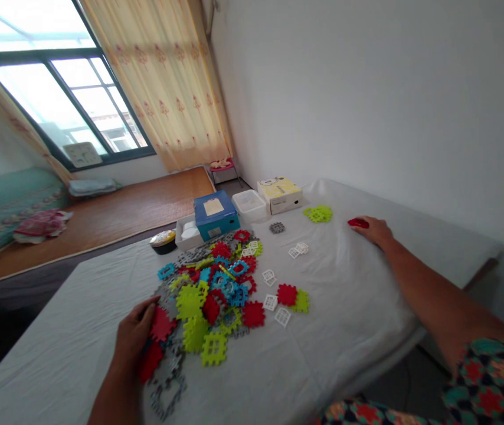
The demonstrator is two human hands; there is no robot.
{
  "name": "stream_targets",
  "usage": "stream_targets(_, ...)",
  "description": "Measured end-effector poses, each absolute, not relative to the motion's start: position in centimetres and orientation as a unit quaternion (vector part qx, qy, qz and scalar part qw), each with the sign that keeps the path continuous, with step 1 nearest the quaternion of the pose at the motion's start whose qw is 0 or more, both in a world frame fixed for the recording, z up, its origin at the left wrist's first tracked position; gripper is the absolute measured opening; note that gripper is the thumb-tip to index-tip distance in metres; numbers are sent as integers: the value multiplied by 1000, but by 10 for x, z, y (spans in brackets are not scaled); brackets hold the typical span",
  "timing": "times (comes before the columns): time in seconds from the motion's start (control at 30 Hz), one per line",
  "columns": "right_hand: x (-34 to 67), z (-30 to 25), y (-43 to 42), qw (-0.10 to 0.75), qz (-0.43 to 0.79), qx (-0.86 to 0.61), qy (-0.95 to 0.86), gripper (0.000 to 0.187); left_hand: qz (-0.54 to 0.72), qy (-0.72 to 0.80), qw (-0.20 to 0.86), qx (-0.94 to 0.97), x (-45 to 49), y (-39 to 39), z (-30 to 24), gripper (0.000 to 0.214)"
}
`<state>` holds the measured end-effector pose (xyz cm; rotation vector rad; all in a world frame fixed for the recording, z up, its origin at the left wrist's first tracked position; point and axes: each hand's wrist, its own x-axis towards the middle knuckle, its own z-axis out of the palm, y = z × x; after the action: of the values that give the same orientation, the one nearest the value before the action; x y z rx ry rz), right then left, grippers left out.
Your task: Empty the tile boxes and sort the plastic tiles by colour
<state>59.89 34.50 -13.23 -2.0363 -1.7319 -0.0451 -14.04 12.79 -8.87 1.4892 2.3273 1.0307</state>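
Note:
A heap of interlocking plastic tiles [210,289] in red, lime green, blue, grey and white lies on the white table sheet [344,313]. My left hand [134,336] rests at the heap's near left edge, its fingers curled onto a red tile [162,323]. Stretched out to the far right, my right hand [373,230] lies on the sheet with its fingers closed on a red tile [357,222]. A lime green stack of tiles [318,213] lies just left of that hand.
At the table's far edge stand a blue box [215,215], a clear plastic tub [249,203], a yellow and white box [280,193] and a small round tin [163,241]. A white wall runs along the right. A window and curtains are at the back left.

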Motion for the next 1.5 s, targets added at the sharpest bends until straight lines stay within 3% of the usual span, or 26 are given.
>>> stream_targets(0.13,595,-123,343,198,-27,-758,-621,60,365,777,103,502,-135,127,-87,48)
stream_targets(0.27,540,-96,342,256,-83,-692,-669,47,382,768,105,503,-129,126,-87,46)
stream_targets(0.47,370,-68,303,250,123,-390,-877,31,387,760,114,510,-128,125,-91,49)
stream_targets(0.6,279,-78,283,201,148,-273,-929,39,396,748,109,521,-126,124,-93,46)
stream_targets(0.73,242,-89,282,206,122,-273,-932,47,411,739,111,523,-126,123,-95,41)
stream_targets(0.93,254,-81,270,212,128,-243,-938,30,412,737,114,523,-126,125,-96,39)
stream_targets(1.3,327,-72,277,258,308,-423,-812,32,389,746,116,527,-130,126,-95,44)
stream_targets(1.5,323,-88,277,277,200,-395,-853,31,399,743,110,526,-130,123,-94,46)
